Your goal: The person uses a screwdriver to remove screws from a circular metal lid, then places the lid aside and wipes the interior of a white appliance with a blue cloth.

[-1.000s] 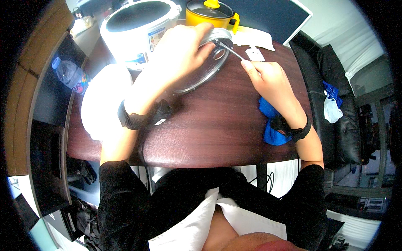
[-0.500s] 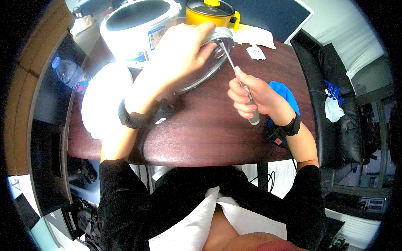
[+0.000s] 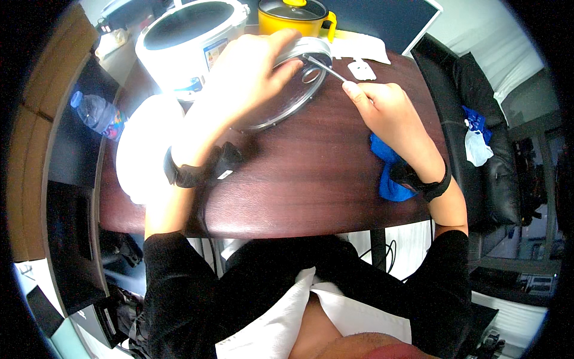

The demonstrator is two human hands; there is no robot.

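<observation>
My left hand (image 3: 254,75) grips the upper edge of a round, see-through lid (image 3: 293,99) with a silver rim, its thumb on the near side. The lid stands tilted over the brown table. In my right hand (image 3: 388,105) is a screwdriver, its grey handle now hidden by the fingers. The metal shaft (image 3: 329,69) points up and left, and its tip meets the lid close to my left thumb. Under my right wrist lies a blue cloth (image 3: 396,185). A white pot-like cooker body (image 3: 182,57) with an open top stands behind my left hand.
A yellow pot (image 3: 287,26) with a dark lid is at the back. Right of it lie a white sheet (image 3: 368,46) and a small white piece (image 3: 361,70). On the left are a glaring white round object (image 3: 146,149) and a plastic bottle (image 3: 101,116). A black sofa (image 3: 490,155) stands beyond the table.
My right hand has turned and moved up and right, bringing the screwdriver shaft to a flatter slant with its tip still at the lid. More blue cloth shows. My left hand keeps its grip.
</observation>
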